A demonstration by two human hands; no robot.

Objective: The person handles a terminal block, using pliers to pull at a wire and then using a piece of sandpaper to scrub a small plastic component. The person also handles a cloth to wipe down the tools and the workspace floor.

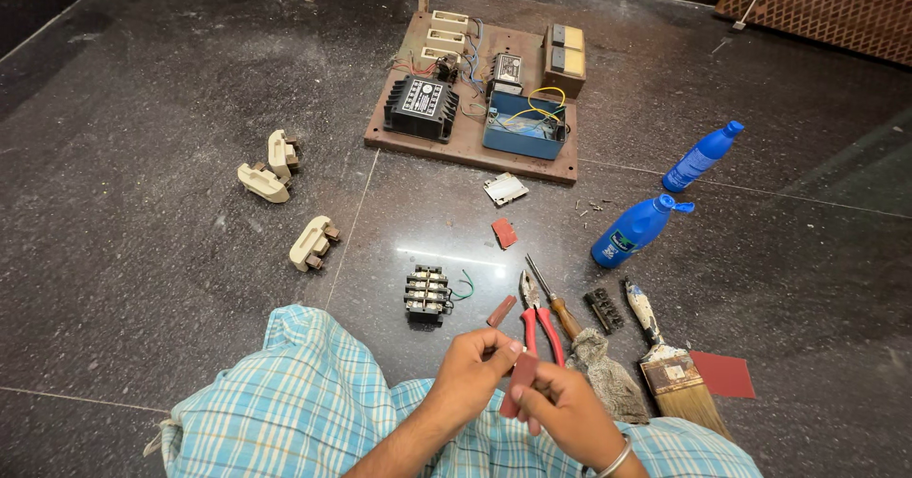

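Cream fuse carriers [283, 181] lie at the frame's left, a black contactor block [427, 295] sits lower centre, and the wooden panel board [472, 93] lies upper centre. At bottom centre your left hand [472, 373] and right hand [560, 410] are both pinched shut on a reddish abrasive strip [521, 380], which looks like preparing it for cleaning. Red pliers [540, 324] and a paintbrush [670, 364] lie just right; judged next, steady pressure.
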